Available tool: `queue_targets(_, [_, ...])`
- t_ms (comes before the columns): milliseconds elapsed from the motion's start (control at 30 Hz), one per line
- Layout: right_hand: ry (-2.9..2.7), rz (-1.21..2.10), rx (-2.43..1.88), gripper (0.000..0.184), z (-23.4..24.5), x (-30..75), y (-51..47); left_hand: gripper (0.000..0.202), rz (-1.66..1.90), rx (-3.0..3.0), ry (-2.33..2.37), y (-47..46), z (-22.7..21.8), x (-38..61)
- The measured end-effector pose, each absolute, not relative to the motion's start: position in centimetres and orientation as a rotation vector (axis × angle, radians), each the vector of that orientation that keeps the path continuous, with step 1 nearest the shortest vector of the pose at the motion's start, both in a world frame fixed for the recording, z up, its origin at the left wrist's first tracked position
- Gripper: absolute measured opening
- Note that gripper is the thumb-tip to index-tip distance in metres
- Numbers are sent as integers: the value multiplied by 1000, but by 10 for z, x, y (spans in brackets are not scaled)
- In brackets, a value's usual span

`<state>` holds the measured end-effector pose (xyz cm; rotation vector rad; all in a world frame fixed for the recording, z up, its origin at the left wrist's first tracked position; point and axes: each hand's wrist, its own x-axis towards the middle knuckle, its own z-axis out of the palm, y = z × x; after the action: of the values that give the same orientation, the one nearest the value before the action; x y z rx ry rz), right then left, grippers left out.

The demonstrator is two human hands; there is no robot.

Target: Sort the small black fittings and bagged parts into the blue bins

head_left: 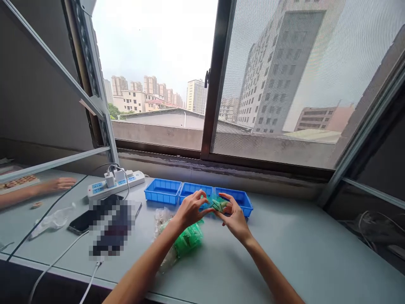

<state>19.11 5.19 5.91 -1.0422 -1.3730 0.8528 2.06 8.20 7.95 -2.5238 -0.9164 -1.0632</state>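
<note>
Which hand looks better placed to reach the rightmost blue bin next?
Likely the right hand: it is closest to that bin, while the left hand is nearer the middle bin. Both hands are on the green packet, though.

Three bins (161,197) stand in one row. The person has two hands, the left hand (191,209) and the right hand (236,217), with one packet (219,205) between them. Below lies one bundle (189,240), whose packets, overlapped and partly hidden by the arm, cannot be fairly counted. To the left are one power strip (98,194), one phone (82,222), one blurred device (110,234), one crumpled bag (55,220) and one co-worker's hand (65,183). Two white cables (90,283) cross the table's front edge.
</note>
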Motion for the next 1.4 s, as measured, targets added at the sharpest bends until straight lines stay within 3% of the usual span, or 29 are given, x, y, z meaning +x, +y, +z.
queue_targets(233, [-1436, 734, -1006, 25, 62, 198, 51, 7, -1114, -2532, -1025, 86, 76, 18])
queue_targets(333, [-1470, 630, -999, 16, 58, 201, 52, 5, -1125, -2539, -1098, 87, 74, 16])
queue_targets(600, [-1514, 542, -967, 16, 54, 202, 51, 19, -1197, -2568, -1229, 87, 71, 19])
queue_targets(733, [-1499, 480, -1016, 21, 56, 200, 51, 11, -1276, -2546, -1176, 88, 70, 22])
queue_targets(800, [-1450, 533, -1079, 31, 56, 198, 52, 4, -1296, -2581, -1150, 90, 69, 22])
queue_targets(933, [-1318, 790, -1114, 66, 54, 192, 53, 25, -1325, -2717, -1147, 94, 69, 21])
queue_targets(1033, [-1279, 901, -1091, 75, 51, 189, 55, 31, -1376, -2823, -1194, 96, 70, 21])
queue_targets(1133, [-1283, 837, -1074, 70, 50, 190, 58, 21, -1505, -2851, -1208, 99, 70, 22])
queue_targets(1267, [-1504, 387, -1052, 28, 54, 193, 56, 2, -1690, -2750, -1105, 99, 72, 22])
queue_targets(1400, [-1669, -35, -932, 34, 57, 195, 50, 13, -1671, -2667, -1052, 94, 76, 21])
